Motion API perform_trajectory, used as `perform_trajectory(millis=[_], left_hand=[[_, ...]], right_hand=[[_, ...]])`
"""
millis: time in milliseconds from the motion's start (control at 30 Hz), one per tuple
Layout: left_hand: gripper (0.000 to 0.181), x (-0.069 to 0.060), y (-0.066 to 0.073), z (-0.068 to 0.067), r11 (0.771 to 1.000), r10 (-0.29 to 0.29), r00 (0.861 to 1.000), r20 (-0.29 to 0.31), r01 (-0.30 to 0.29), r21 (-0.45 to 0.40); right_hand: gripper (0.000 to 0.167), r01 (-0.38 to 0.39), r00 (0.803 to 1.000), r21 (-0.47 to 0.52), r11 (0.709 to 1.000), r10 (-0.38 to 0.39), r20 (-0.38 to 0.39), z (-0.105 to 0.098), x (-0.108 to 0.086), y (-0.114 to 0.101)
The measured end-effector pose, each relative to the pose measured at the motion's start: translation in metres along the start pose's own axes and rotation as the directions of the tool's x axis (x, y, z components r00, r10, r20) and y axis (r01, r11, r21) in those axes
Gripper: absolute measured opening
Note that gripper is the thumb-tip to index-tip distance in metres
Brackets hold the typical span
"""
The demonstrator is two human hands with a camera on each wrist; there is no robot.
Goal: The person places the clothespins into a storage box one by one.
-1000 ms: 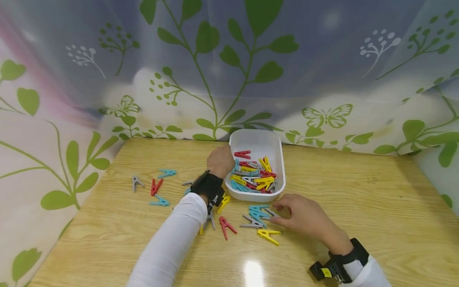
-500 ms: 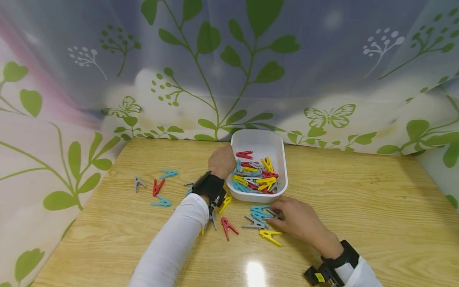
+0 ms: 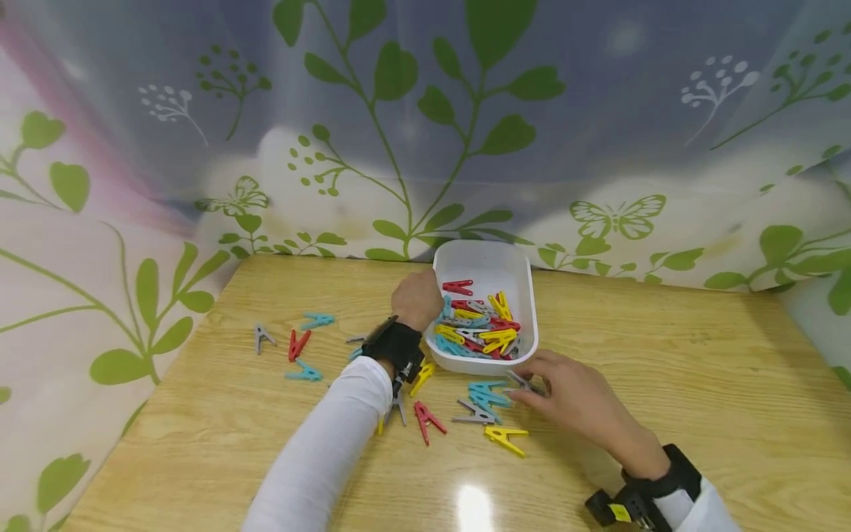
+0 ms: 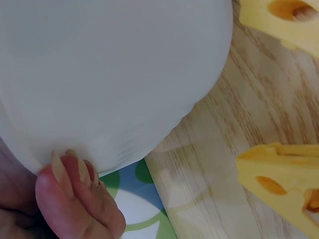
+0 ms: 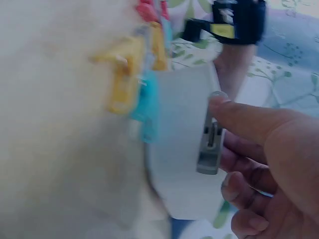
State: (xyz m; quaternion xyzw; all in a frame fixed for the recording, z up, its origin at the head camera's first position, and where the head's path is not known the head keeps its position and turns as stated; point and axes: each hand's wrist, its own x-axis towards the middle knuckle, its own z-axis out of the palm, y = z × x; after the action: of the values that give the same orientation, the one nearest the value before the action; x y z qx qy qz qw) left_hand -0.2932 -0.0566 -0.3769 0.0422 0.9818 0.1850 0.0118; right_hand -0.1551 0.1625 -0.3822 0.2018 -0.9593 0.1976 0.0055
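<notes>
A white plastic tub (image 3: 483, 255) holds a pile of red, yellow, blue and grey clothespins (image 3: 473, 325). My left hand (image 3: 417, 298) grips the tub's left wall; in the left wrist view its curled fingers (image 4: 79, 194) lie against the rim. Just in front of the tub, my right hand (image 3: 577, 391) pinches a grey clothespin (image 5: 211, 139) between thumb and fingers, as the right wrist view shows. Beside that hand lie blue clothespins (image 3: 487, 395), another grey clothespin (image 3: 475, 414) and a yellow clothespin (image 3: 505, 437).
More clothespins lie left of the tub, among them a red clothespin (image 3: 298, 345) and a grey clothespin (image 3: 262, 337). My left forearm (image 3: 322, 443) partly covers some. A patterned cloth (image 3: 612, 148) hangs behind the wooden table (image 3: 658, 347).
My right hand closed its fingers on the grey clothespin beside the blue ones and has raised it slightly. The left hand keeps its grip on the tub.
</notes>
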Motion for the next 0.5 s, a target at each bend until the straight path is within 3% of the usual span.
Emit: perform_trajectory(millis=[67, 300, 500], left_hand=[[0.014, 0.000, 0.000, 0.000, 1.000, -0.002, 1.000, -0.002, 0.002, 0.003], [0.014, -0.001, 0.002, -0.001, 1.000, -0.020, 1.000, 0.006, 0.020, 0.017], [0.015, -0.003, 0.002, -0.001, 0.999, -0.016, 1.000, -0.003, 0.017, 0.047]], right_hand=[[0.027, 0.026, 0.999, 0.009, 1.000, -0.026, -0.025, -0.010, 0.003, 0.001], [0.031, 0.093, 0.996, 0.041, 0.995, -0.093, -0.004, -0.043, 0.022, -0.002], [0.036, 0.114, 0.987, -0.014, 0.993, -0.115, -0.111, -0.060, 0.057, -0.005]])
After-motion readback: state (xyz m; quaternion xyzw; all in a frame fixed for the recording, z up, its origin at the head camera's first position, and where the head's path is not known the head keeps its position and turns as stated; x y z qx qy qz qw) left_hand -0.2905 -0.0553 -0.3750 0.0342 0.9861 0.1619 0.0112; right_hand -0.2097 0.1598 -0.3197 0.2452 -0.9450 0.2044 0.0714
